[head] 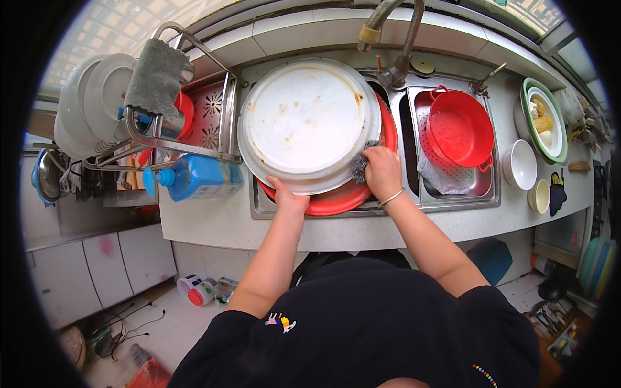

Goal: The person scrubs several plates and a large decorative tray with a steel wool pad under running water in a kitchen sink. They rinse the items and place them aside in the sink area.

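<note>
A large round white basin (pixel 305 121), its underside towards me and marked with brownish stains, rests tilted over a red basin (pixel 339 199) in the left sink bowl. With my left hand (pixel 289 195) I grip its near rim, the thumb lying on the outside. My right hand (pixel 384 169) holds a grey scrubbing pad (pixel 360 167) against the lower right side of the white basin. A metal bangle circles that wrist. Most of the red basin is hidden beneath the white one.
To the right, a red colander (pixel 461 128) stands in the other sink bowl under the faucet (pixel 395 68). A blue pump bottle (pixel 204 178) lies by the dish rack (pixel 184 150) on the left. Bowls (pixel 520 165) line the counter's right end.
</note>
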The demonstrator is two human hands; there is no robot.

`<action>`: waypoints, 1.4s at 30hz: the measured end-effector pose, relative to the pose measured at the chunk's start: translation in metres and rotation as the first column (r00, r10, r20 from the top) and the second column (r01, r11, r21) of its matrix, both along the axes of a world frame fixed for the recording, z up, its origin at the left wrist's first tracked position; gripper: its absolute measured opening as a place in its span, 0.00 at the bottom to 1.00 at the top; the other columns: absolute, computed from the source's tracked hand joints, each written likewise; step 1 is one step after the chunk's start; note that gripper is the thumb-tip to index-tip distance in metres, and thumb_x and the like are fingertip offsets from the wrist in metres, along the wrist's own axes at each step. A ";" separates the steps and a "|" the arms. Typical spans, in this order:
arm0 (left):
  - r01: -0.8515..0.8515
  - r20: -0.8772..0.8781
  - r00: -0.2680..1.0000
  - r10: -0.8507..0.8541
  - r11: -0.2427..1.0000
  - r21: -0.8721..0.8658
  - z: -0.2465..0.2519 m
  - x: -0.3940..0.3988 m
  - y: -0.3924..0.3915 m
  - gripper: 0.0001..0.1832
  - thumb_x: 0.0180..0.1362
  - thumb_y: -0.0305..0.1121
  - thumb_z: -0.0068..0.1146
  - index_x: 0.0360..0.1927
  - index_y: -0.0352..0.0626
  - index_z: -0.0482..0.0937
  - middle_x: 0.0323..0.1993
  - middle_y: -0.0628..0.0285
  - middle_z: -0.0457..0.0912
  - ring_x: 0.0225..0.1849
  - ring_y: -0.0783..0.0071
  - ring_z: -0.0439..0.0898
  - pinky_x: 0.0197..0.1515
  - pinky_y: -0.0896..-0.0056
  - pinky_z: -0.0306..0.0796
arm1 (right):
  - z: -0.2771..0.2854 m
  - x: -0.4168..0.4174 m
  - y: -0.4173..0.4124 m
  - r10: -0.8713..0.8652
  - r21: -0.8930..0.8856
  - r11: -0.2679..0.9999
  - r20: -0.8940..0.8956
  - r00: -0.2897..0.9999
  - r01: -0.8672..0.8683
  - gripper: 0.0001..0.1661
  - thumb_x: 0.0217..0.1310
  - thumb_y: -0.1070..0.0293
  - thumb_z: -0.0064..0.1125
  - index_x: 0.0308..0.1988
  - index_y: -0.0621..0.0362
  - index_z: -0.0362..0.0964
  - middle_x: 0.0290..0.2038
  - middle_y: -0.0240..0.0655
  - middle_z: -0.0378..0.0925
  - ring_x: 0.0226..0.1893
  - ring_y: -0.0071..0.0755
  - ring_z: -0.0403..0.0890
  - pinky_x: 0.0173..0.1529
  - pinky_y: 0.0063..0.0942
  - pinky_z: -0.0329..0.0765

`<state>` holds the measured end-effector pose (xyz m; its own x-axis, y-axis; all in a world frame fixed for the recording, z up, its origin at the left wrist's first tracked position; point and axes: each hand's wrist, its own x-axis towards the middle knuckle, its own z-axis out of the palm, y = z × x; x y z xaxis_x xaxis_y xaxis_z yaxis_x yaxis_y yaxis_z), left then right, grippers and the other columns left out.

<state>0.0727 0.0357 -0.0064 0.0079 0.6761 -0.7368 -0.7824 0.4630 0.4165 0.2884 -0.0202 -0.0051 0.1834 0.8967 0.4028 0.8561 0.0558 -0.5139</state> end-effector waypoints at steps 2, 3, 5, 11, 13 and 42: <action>-0.013 -0.009 1.000 0.012 0.999 -0.033 -0.005 -0.004 0.002 0.38 0.63 0.65 0.24 0.69 0.51 0.52 0.70 0.65 0.51 0.70 0.60 0.53 0.69 0.49 0.51 | 0.004 -0.008 -0.009 0.042 -0.035 0.998 -0.047 0.998 -0.044 0.14 0.45 0.78 0.54 0.37 0.58 0.74 0.40 0.36 0.77 0.45 0.41 0.76 0.49 0.38 0.68; -0.009 -0.012 1.000 0.008 0.999 -0.039 -0.004 -0.003 0.002 0.38 0.63 0.64 0.25 0.68 0.51 0.53 0.70 0.65 0.52 0.69 0.60 0.54 0.69 0.49 0.52 | 0.006 -0.005 -0.006 0.009 -0.049 0.999 -0.026 1.000 -0.011 0.14 0.46 0.78 0.53 0.38 0.58 0.74 0.41 0.36 0.77 0.46 0.41 0.76 0.49 0.38 0.68; -0.004 -0.020 1.000 0.003 0.999 -0.051 -0.004 -0.002 0.002 0.37 0.63 0.64 0.25 0.68 0.51 0.54 0.70 0.65 0.53 0.69 0.61 0.55 0.68 0.50 0.53 | 0.007 0.009 0.008 -0.053 -0.075 0.996 0.017 0.998 0.055 0.15 0.47 0.78 0.52 0.39 0.58 0.73 0.42 0.36 0.77 0.47 0.40 0.76 0.49 0.38 0.68; 0.035 -0.012 0.999 -0.035 0.999 -0.009 -0.014 -0.009 0.007 0.38 0.63 0.65 0.24 0.68 0.51 0.53 0.70 0.65 0.53 0.69 0.61 0.55 0.68 0.49 0.53 | 0.003 0.010 0.013 -0.084 -0.091 0.992 0.032 0.996 0.087 0.14 0.48 0.76 0.51 0.38 0.55 0.74 0.40 0.32 0.77 0.45 0.38 0.76 0.46 0.40 0.67; 0.031 -0.049 0.998 -0.033 0.999 -0.040 -0.006 -0.009 0.007 0.38 0.62 0.65 0.23 0.69 0.51 0.52 0.70 0.65 0.53 0.69 0.60 0.54 0.68 0.49 0.53 | 0.004 -0.009 -0.004 -0.027 -0.132 0.990 0.096 0.995 0.040 0.14 0.49 0.72 0.52 0.40 0.56 0.74 0.43 0.32 0.77 0.48 0.36 0.74 0.47 0.39 0.66; 0.045 -0.051 0.998 -0.045 0.999 -0.003 -0.005 -0.014 0.005 0.39 0.62 0.66 0.24 0.68 0.51 0.53 0.70 0.65 0.53 0.70 0.60 0.53 0.68 0.48 0.53 | 0.025 -0.027 -0.018 -0.016 -0.398 0.917 0.039 0.999 0.031 0.21 0.53 0.68 0.53 0.49 0.58 0.67 0.49 0.39 0.72 0.54 0.42 0.70 0.50 0.47 0.66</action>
